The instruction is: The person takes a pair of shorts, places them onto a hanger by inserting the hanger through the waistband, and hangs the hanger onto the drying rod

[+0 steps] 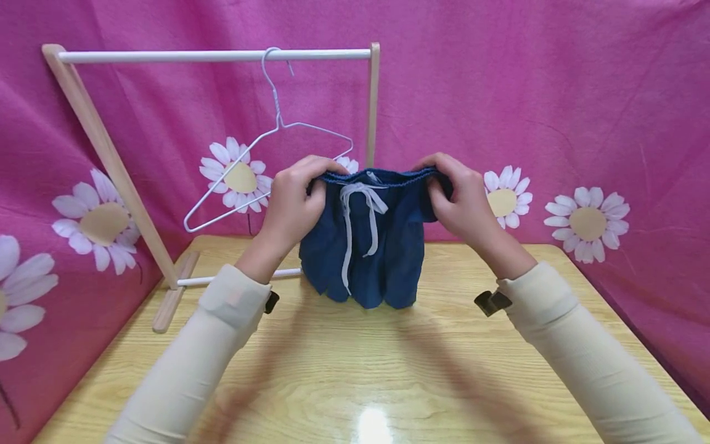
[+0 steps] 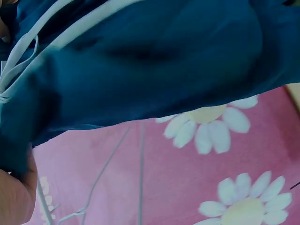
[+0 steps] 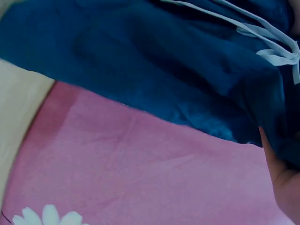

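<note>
Both hands are apart and clamped on the waistband [image 1: 407, 179] of 1 dark blue garment [image 1: 366, 259]. The left hand [image 1: 294, 200] grips 1 end, and the right hand [image 1: 463, 200] the other, thumbs on the near side. The garment hangs between them, over the wood-grain table [image 1: 344, 370]; whether its hem touches the tabletop cannot be told. 1 pale drawstring [image 1: 375, 231], tied in a bow, dangles at the front. Behind and to the left, 1 white wire hanger [image 1: 278, 111] hangs by its hook from the rail [image 1: 166, 57] of 1 rack [image 1: 111, 151].
</note>
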`<state>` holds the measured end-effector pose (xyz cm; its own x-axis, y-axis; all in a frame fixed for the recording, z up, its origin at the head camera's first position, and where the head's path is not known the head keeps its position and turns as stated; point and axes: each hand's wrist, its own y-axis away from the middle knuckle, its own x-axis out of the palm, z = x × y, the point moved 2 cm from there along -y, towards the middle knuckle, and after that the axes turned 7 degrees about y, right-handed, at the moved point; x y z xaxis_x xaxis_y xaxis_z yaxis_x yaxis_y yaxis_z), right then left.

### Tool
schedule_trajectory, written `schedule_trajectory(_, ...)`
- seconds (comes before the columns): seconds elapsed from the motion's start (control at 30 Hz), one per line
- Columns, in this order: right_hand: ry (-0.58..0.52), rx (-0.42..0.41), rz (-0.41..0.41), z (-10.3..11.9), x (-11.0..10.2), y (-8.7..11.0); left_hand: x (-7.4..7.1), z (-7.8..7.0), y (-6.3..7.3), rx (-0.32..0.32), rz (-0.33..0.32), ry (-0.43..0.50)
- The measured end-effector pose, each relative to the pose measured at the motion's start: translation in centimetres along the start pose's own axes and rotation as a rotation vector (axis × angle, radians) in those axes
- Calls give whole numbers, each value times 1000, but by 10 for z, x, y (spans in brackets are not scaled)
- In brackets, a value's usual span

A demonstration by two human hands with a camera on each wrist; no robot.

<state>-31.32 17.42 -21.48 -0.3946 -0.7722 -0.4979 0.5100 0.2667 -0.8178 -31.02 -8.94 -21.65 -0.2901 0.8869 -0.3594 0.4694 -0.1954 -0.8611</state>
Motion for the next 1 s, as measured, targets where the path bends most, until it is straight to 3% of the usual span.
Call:
schedule_trajectory(0.17, 3, 31, 22, -1, -8, -3, -6, -6, -5, 21, 18, -14)
schedule_trajectory(0.33, 69, 53, 153, -13, -5, 6, -6, -1, 3, -23, 157, -129)
schedule_trajectory(0.53, 111, 59, 374, -41, 14, 35, 2, 26, 31, -97, 442, -378)
schedule_trajectory(0.67, 62, 105, 442, -55, 26, 59, 8, 48, 55, -199, 604, -421)
schedule_trajectory(0.8, 13, 102, 466, -59, 32, 73, 10, 65, 74, -283, 672, -419)
schedule_trajectory(1.0, -35, -22, 487, -58, 40, 80, 11, 76, 91, -332, 721, -431)
